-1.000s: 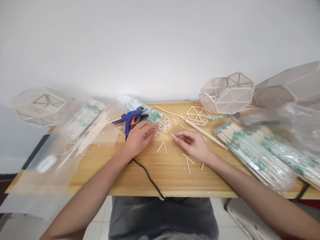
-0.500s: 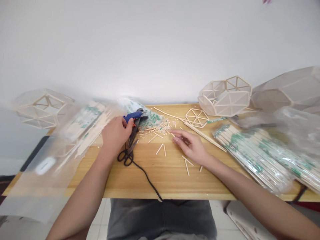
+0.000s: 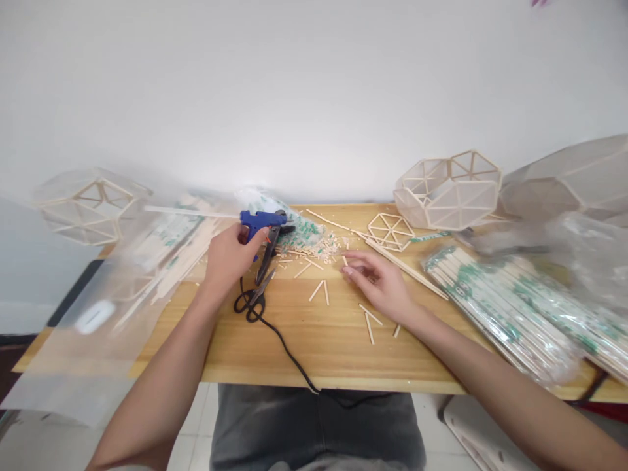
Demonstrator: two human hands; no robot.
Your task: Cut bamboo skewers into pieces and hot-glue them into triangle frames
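Note:
My left hand (image 3: 228, 256) is closed round the handle of a blue hot-glue gun (image 3: 261, 222) and holds it above the wooden table (image 3: 314, 340). Its black cord (image 3: 284, 343) runs toward me over the front edge. Black scissors (image 3: 255, 296) lie just right of that hand. My right hand (image 3: 380, 282) rests on the table with fingers loosely curled and pinches a short wooden stick (image 3: 344, 260) at the fingertips. Two sticks joined in a V (image 3: 320, 292) lie between my hands.
Short cut sticks and chips (image 3: 314, 248) litter the middle. A flat hexagon stick frame (image 3: 390, 230) and faceted stick domes (image 3: 449, 190) stand at the back right. Packs of chopsticks (image 3: 510, 307) fill the right. Clear plastic sheets (image 3: 112, 301) and another dome (image 3: 86, 204) are on the left.
My left hand moved left from the stick pile, took the glue gun's handle and lifted it, uncovering the scissors. My right hand stayed almost still.

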